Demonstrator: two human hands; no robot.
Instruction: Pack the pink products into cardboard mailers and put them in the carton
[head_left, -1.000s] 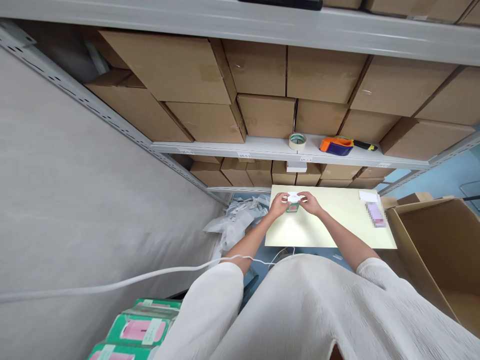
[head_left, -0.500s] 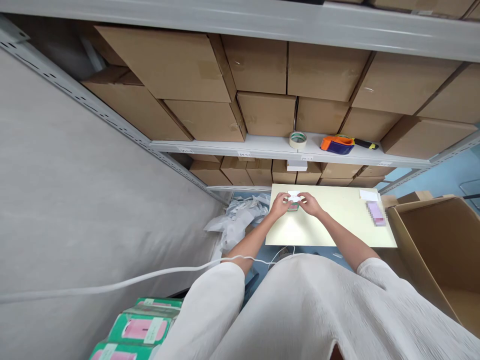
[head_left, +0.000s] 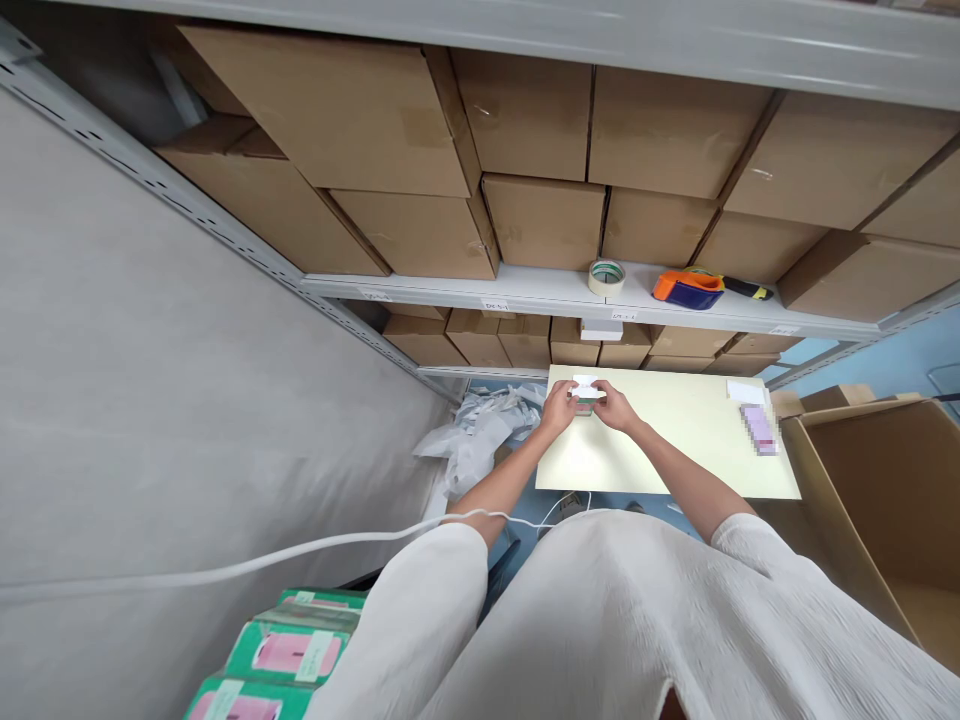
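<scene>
On the pale yellow table (head_left: pixel 660 435), a small green and pink box (head_left: pixel 583 407) lies near the left end. Above it is a small white label-like piece (head_left: pixel 585 384), held between my two hands. My left hand (head_left: pixel 559 408) pinches its left side. The right side is gripped by the fingers of my right hand (head_left: pixel 615 408). Fine print on the white piece is too small to read. A purple item (head_left: pixel 759 428), partly blurred, and a white paper (head_left: pixel 745 391) lie at the table's right end.
Cartons (head_left: pixel 551 220) fill the shelf, whose ledge holds a tape roll (head_left: pixel 606 278) and an orange-blue tape dispenser (head_left: pixel 688 289). An open carton (head_left: pixel 862 500) stands right, green boxes (head_left: pixel 289 650) lower left, crumpled white wrapping (head_left: pixel 480 435) beside the table. A white cable (head_left: pixel 300 550) crosses my left arm.
The white piece has shifted slightly and now looks wider between my fingers. My hands remain at the small box. The view has moved a little, so the shelf appears shifted right.
</scene>
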